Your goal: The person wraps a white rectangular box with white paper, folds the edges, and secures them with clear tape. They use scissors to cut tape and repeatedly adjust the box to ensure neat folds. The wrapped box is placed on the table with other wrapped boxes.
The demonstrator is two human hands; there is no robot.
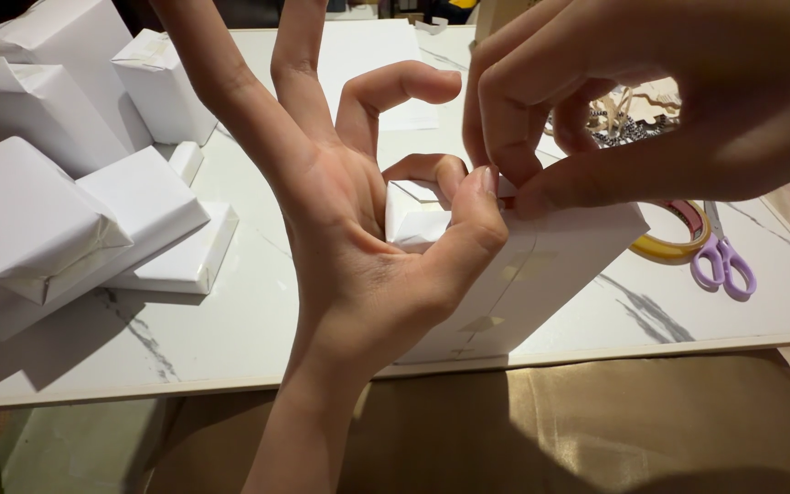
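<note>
A box wrapped in white paper (pixel 541 274) lies on the white marble-patterned table (pixel 230 329), near its front edge. My left hand (pixel 358 229) presses its thumb and a bent finger on the folded paper flap at the box's end, the other fingers spread upward. My right hand (pixel 651 101) hovers over the box's top edge, its thumb and fingertips pinching at the paper right beside my left thumb. Pieces of clear tape show on the box's side.
Several white-wrapped boxes (pixel 66 220) are piled at the left. A tape roll (pixel 678 242) and purple-handled scissors (pixel 724 265) lie at the right. A sheet of white paper (pixel 368 55) lies at the back. Tan fabric (pixel 596 430) lies below the table edge.
</note>
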